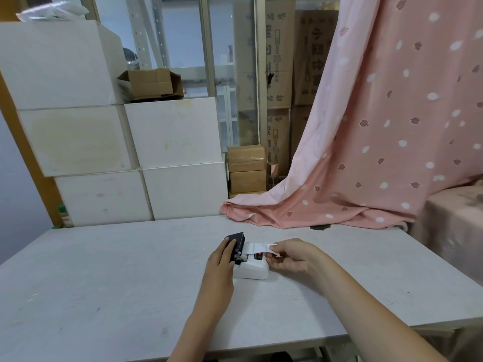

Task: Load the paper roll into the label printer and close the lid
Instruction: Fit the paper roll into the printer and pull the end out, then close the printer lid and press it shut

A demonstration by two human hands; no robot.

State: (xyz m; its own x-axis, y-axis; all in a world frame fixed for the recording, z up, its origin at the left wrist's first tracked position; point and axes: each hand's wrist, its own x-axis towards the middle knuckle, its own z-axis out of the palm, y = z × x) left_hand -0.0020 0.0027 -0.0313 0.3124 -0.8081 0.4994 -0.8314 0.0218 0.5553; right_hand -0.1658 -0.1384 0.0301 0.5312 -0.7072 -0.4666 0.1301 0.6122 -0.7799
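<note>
While the small white label printer [252, 270] sits near the middle of the grey table [104, 278], its dark lid [236, 242] is held open and upright at the printer's left end. The lid is steadied by the left hand [219, 265], whose fingers are laid flat against the lid's outer face rather than curled around it. A strip of white paper [258, 247] is drawn out of the open bay to the right, across the printer's top, and its free end is pinched between the thumb and fingers of the right hand [287, 256]. The roll itself appears to be seated in the bay under the lid, though little of it can be made out. The strip's long axis runs left to right, from the lid's hinge side towards the right hand. For closing, the left hand is the nearer one to the lid, which would have to swing down to the right over the strip. A pink curtain [379, 126] hangs behind.
</note>
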